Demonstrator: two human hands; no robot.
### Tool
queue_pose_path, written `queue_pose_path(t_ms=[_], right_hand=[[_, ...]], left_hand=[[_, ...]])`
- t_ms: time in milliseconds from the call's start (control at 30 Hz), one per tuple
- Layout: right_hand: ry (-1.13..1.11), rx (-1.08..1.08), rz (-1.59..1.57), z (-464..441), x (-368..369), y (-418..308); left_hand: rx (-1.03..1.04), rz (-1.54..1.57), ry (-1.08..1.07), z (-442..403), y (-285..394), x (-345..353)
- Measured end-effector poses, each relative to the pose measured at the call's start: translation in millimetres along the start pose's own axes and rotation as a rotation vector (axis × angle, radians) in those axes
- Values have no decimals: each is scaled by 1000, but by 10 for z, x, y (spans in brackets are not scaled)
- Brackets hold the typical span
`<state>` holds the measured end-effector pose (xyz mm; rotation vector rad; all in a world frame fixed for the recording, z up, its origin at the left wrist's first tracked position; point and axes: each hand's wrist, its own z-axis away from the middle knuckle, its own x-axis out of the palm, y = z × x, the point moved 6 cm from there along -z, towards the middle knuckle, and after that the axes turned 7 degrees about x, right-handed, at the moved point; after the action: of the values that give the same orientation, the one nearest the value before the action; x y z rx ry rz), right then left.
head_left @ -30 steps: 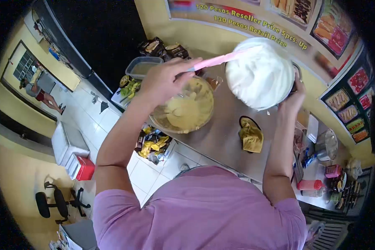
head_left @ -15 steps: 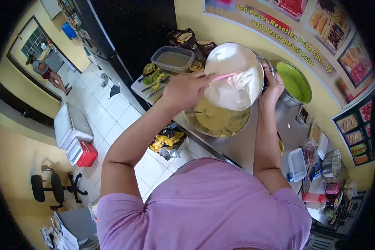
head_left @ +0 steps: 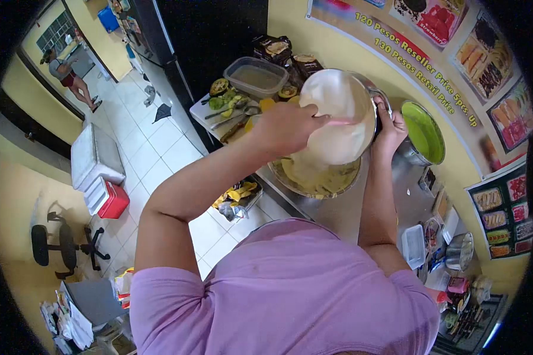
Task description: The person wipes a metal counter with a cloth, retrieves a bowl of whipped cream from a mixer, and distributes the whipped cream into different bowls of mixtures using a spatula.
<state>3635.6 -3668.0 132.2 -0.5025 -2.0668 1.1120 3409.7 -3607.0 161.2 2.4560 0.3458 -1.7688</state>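
Note:
My left hand (head_left: 290, 127) is closed round the handle of a pink spatula (head_left: 342, 122), whose head reaches into the white cream (head_left: 331, 139). The cream lies in a metal pot (head_left: 373, 112), tipped on its side with its mouth toward me. My right hand (head_left: 389, 131) grips the pot by its side handle. Directly below the tilted pot stands a wide metal bowl (head_left: 337, 192) with a pale yellow mixture in it. Cream hangs at the pot's lower rim, above the bowl.
A pot of green mixture (head_left: 423, 133) stands to the right. At the left are a clear plastic tub (head_left: 256, 78), cut avocados (head_left: 222, 103) and a knife (head_left: 234, 130). Yellow peels (head_left: 240, 192) fill a bin below the counter. Another person (head_left: 71, 77) stands in the far doorway.
The spatula has moved lower and deeper into the pot, with less of it showing. White cream has shifted toward the pot's lower rim. The whole view has turned slightly.

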Motion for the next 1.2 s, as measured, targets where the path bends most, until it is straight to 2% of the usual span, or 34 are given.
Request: queue_pose_path(t_ms=[100,267,333,400,433,533,600,667,767,833,867,967,1067,1100,1200], right_hand=[[-10,-34,-23,-40,-70,-19],[11,-6,-27,61,-74,-148],[12,7,-77,62,-127,-155],[104,50,-29,47,-167,-148],[13,-20,-94,27,-164,-122],[46,-19,-42,46,-179,-98],[42,-6,-48,66,-176,-77],[12,14,-54,84,-163,-71],[-18,-18,-14,101,-121,-62],[-8,-5,-33,100,-117,-35],[6,8,-48,100,-136,-24],[-23,1,-61,121,-160,23],[27,5,43,205,-97,-37],[23,1,45,183,-100,-41],[21,-9,-53,179,-36,-73]], left_hand=[[20,16,-25,136,-5,-141],[-152,-50,173,74,-507,-442],[-148,-4,244,158,-507,-256],[-118,69,-76,228,-306,-5],[-63,99,-80,290,-178,15],[-67,96,-86,276,-180,-146],[-154,158,186,238,-382,-361],[-193,65,239,169,-512,-321],[-161,12,49,-6,-333,205],[10,56,54,58,41,245],[-17,118,-106,104,79,269],[-36,58,-98,121,-170,95],[-204,-28,65,-32,-519,-135],[-185,8,2,-92,-567,26],[-100,100,-32,-5,-152,306]])
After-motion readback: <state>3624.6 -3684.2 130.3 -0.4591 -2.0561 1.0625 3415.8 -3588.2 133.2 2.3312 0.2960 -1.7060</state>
